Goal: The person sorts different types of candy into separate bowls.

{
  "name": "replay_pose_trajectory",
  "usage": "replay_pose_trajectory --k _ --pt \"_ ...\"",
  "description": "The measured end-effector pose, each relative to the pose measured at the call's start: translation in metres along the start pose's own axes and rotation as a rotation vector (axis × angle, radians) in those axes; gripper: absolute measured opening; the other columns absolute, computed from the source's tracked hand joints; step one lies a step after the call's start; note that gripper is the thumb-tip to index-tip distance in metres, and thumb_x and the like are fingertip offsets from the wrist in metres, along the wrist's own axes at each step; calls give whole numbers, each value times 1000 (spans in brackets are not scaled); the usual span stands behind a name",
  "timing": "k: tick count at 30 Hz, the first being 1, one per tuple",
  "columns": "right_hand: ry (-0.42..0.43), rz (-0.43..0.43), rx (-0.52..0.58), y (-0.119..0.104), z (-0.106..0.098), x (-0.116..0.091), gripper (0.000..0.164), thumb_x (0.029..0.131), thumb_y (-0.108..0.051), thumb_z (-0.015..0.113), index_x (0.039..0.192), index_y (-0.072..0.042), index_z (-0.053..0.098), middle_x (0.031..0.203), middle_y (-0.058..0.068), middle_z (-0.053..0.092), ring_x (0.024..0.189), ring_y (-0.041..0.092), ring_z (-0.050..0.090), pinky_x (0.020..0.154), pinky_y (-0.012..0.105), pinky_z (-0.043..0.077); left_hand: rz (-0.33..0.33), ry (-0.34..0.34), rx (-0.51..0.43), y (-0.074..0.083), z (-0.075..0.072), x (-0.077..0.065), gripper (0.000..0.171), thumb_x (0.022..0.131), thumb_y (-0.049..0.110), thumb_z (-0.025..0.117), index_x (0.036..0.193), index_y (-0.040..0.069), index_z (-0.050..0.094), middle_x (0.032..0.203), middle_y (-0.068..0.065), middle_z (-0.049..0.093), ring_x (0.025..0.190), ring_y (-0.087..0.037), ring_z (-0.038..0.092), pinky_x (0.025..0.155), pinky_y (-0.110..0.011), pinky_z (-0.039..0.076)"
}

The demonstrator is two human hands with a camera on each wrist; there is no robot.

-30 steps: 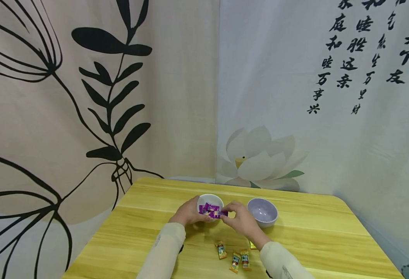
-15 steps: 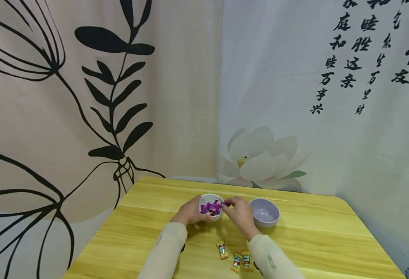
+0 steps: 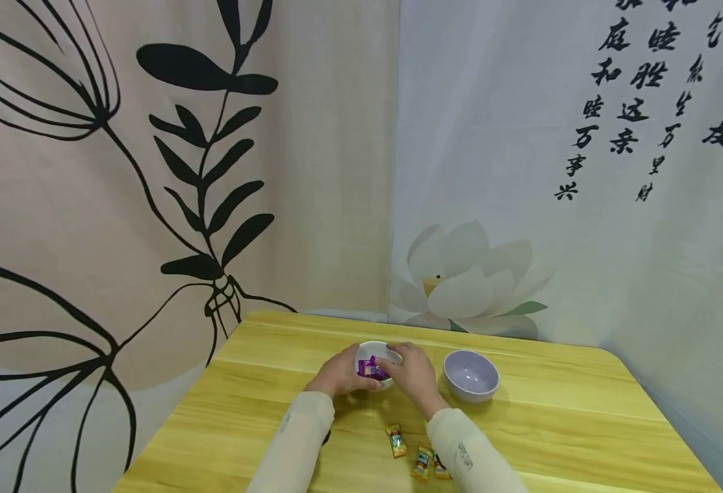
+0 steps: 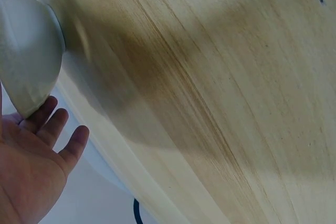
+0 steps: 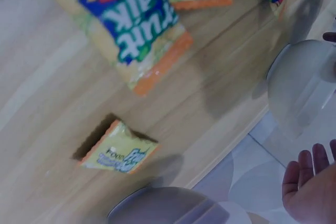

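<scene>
The left hand (image 3: 341, 374) cups the white bowl (image 3: 370, 350) with relaxed fingers, steadying it on the surface (image 3: 552, 424), while the right hand (image 3: 412, 373) reaches over its rim, fingers curled among the purple candies (image 3: 370, 370), its grip hidden

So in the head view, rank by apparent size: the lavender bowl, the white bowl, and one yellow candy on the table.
1. Lavender bowl, fully visible.
2. White bowl, partly hidden by both hands, so possibly alike.
3. Yellow candy, clearly smallest.

A staged recording corner: printed backdrops (image 3: 152, 171) of black leaves, a lotus and calligraphy hang behind a small wooden table (image 3: 571, 424) with bowls and candies.
</scene>
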State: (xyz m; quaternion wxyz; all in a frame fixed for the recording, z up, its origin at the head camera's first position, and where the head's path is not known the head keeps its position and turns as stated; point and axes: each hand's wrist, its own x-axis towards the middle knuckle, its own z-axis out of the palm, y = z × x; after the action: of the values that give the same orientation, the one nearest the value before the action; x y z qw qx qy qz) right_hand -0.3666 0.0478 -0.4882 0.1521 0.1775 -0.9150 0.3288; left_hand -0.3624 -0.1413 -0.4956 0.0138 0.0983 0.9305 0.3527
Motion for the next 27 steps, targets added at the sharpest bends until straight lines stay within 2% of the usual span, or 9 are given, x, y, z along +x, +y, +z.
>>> replay_pose_trajectory --k 8,17,27 --pt "-17 8 5 7 -13 -2 43 87 -38 76 116 -6 72 121 15 66 114 37 60 97 54 47 -8 -5 -8 3 0 -1 89 69 44 90 137 4 49 115 -10 63 96 -23 59 89 -49 51" --pt "-61 40 59 23 -31 -4 46 89 -37 74 123 -5 68 128 15 62 122 39 54 102 55 43 -21 -1 -22 3 -2 -2 92 68 43 91 140 4 47 123 -12 62 107 -29 60 96 -53 47" --pt "-64 86 64 38 -55 -6 54 87 -39 75 128 -6 65 134 16 59 127 39 50 107 55 38 -35 4 -24 5 -1 -3 93 67 43 92 139 4 48 124 -12 62 108 -28 59 98 -52 46"
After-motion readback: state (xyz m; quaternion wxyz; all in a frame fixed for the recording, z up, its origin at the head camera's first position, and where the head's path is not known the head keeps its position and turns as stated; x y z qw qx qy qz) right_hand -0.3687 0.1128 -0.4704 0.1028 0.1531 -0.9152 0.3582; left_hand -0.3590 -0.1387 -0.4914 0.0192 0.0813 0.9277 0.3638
